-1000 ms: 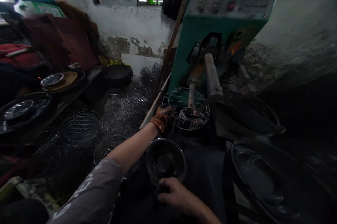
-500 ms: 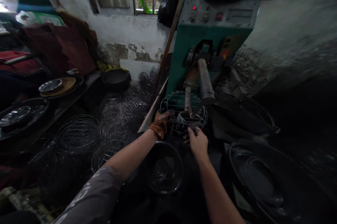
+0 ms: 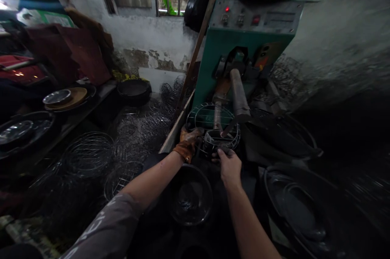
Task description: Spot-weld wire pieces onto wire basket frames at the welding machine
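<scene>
A round wire guard [image 3: 210, 123] sits tilted under the metal arms of a green machine [image 3: 240, 54]. My left hand [image 3: 188, 142], in a worn orange-brown glove, grips the guard's left rim. My right hand [image 3: 229, 164], bare, pinches the near edge of the guard beside a metal ring [image 3: 215, 139] at its centre. A round clear bowl-like ring [image 3: 189, 194] lies just below both hands, between my forearms.
Several wire guards [image 3: 91, 153] are piled on the floor at left. Dark round pans [image 3: 300, 204] lie at right, more discs [image 3: 62, 97] on a bench at far left. A wooden pole [image 3: 199, 39] leans against the machine.
My right hand has come up from the near edge of the clear bowl to the wire guard's near edge. The left hand stays on the rim.
</scene>
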A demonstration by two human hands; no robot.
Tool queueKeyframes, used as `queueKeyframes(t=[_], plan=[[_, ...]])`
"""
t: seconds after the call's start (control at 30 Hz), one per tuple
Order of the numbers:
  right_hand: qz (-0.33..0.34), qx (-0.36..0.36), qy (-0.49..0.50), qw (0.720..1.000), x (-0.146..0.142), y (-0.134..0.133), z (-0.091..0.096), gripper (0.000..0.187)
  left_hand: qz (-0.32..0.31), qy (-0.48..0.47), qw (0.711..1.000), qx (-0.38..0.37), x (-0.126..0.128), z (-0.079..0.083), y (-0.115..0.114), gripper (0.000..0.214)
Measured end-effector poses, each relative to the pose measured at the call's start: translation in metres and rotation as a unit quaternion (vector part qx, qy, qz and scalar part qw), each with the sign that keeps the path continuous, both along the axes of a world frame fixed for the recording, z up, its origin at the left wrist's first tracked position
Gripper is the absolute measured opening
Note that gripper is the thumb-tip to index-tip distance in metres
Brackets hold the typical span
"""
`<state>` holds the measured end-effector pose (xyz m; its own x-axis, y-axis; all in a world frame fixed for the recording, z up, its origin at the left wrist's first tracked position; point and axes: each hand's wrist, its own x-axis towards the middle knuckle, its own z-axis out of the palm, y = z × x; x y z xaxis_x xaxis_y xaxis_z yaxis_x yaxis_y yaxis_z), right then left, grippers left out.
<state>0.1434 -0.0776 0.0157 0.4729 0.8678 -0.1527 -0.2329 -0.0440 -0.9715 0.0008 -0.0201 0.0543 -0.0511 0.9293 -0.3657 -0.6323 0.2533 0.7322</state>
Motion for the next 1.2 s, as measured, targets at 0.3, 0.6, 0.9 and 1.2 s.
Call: queueKeyframes(t=[0.3, 0.6, 0.9, 1.2], plan=[[0.032, -0.011, -0.141, 0.989, 0.009, 0.001, 0.001, 0.047, -0.004, -0.026, 0.998, -0.055, -0.003, 0.011, -0.005, 0.072], [0.046, -0.037, -0.224, 0.973, 0.017, 0.014, 0.005, 0.049, -0.006, -0.011, 0.998, -0.067, 0.005, 0.000, 0.011, 0.061], [0.035, -0.026, -0.349, 0.936, 0.027, 0.029, 0.004, 0.047, -0.013, 0.037, 0.997, -0.062, 0.013, 0.002, 0.018, 0.036], [0.054, -0.026, -0.407, 0.911, 0.033, 0.038, 0.002, 0.051, 0.036, -0.008, 0.995, -0.097, 0.020, 0.002, 0.028, 0.052]])
